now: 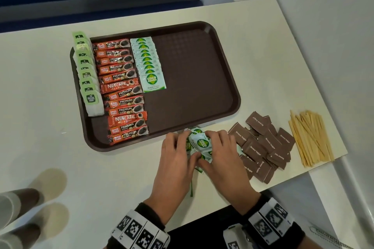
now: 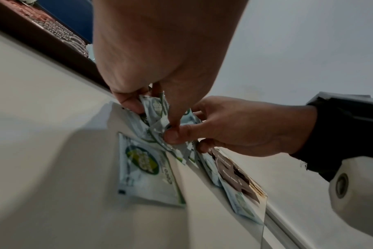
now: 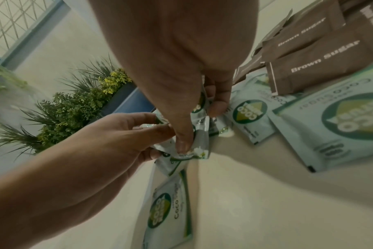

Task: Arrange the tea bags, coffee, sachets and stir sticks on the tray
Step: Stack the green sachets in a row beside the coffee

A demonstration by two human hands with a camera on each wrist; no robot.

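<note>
Left hand (image 1: 176,154): pinching coco sugar sachets (image 1: 200,143), just off the tray (image 1: 194,123) at 6 o'clock.
Right hand (image 1: 220,152): pinching the same bunch.

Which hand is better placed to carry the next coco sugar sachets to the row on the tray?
Probably the left hand. Both hands grip the coco sugar sachets, but the left is nearer the coco sugar row, while the right hand lies toward the brown sugar sachets.
</note>
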